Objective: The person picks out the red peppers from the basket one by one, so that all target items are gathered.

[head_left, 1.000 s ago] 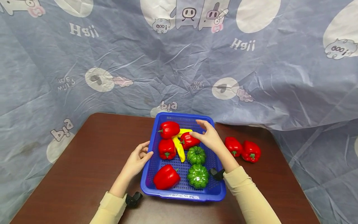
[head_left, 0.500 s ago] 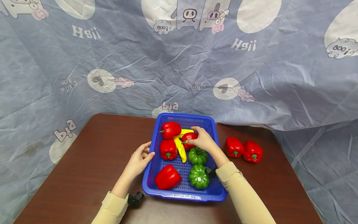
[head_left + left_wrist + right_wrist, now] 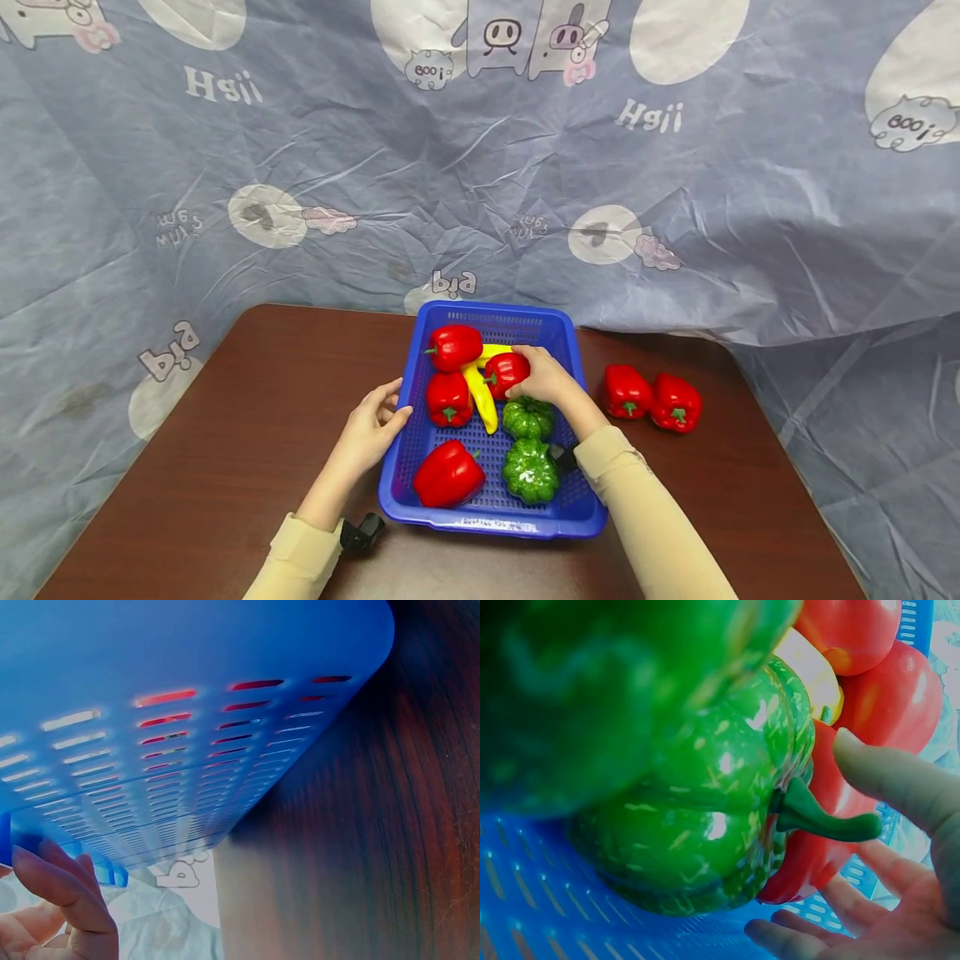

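Observation:
My left hand holds the left rim of a blue plastic basket, thumb on top and fingers bent outside; the left wrist view shows those fingers below the slotted wall. Inside the basket, my right hand grips a red bell pepper from its right side. The right wrist view has the thumb over this pepper and the other fingers along its lower side. Close by lie a yellow banana-shaped piece and two green ribbed pumpkins. Part of the held pepper is hidden by my hand.
Several more red peppers lie along the basket's left side. Outside, right of the basket, two red peppers sit side by side on the brown wooden table. A blue-grey printed cloth hangs behind the table.
My right hand has come down and left from above the basket's right side, and its fingers have closed around the red bell pepper. The left hand stays at the rim.

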Available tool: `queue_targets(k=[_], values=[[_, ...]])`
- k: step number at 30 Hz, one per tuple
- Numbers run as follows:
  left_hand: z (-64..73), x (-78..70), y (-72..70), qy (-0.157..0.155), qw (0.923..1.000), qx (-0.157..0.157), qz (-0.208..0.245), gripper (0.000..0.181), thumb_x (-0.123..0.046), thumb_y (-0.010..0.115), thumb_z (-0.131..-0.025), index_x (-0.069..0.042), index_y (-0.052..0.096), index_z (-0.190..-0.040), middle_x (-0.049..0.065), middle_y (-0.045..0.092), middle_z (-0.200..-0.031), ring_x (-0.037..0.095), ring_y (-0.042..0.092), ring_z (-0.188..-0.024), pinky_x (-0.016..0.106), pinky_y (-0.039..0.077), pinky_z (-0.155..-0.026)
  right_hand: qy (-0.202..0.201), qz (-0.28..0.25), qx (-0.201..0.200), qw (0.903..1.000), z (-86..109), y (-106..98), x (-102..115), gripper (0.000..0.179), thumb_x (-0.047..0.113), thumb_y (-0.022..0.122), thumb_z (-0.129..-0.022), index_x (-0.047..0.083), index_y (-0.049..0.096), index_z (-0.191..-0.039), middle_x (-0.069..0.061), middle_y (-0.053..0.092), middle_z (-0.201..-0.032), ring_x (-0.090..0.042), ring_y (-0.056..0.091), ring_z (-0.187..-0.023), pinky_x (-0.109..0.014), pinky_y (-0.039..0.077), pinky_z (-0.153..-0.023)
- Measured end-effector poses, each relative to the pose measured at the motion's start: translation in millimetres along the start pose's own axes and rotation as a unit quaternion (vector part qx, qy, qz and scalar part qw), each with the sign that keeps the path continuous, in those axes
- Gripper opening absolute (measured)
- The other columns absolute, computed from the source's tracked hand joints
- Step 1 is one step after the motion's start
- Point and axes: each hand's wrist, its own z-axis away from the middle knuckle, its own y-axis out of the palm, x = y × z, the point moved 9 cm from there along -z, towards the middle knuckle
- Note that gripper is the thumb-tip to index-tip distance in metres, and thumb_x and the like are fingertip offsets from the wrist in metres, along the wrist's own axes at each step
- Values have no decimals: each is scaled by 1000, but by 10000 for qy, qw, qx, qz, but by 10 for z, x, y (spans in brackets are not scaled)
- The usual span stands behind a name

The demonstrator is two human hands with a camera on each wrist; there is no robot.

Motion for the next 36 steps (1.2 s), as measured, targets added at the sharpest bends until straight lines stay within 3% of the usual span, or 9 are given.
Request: queue_targets(k=[9, 19, 27, 36], values=[[1, 8, -18, 32, 10000, 1, 79, 51, -9, 65, -94, 1, 48, -142, 18, 59, -109, 13, 62, -73, 21, 51, -63, 12, 451, -360, 9983, -40, 2, 47, 79, 21, 85, -76, 9, 46, -144, -25, 37, -137, -42, 42, -121, -55, 45, -97], [7, -15, -14, 72, 9999, -62, 112, 51, -7, 65, -93, 2, 49, -140, 17, 61, -105, 11, 60, -71, 21, 50, -63, -212, 919, -640, 9935, -36, -24, 100, 75, 21, 88, -72, 8, 51, -136, -21, 48, -130, -41, 49, -114, -53, 48, -94], [23, 4, 2, 6, 9999, -31, 164, 51, -9, 65, -94, 1, 49, -141, 16, 62, -106, 12, 61, -72, 22, 50, -64, -194, 460, -973, 9940, 16, -96, 85, 70, 23, 87, -74, 4, 52, -132, -22, 51, -123, -40, 50, -114, -53, 49, -95], [22, -12, 2, 41, 9999, -11, 146, 51, -11, 64, -95, 1, 48, -142, 16, 61, -108, 13, 62, -73, 22, 50, -66, -395, 6, -1234, 9916, 159, -298, 292, 70, 28, 84, -78, 1, 50, -133, -22, 52, -127, -38, 56, -113, -50, 50, -96]])
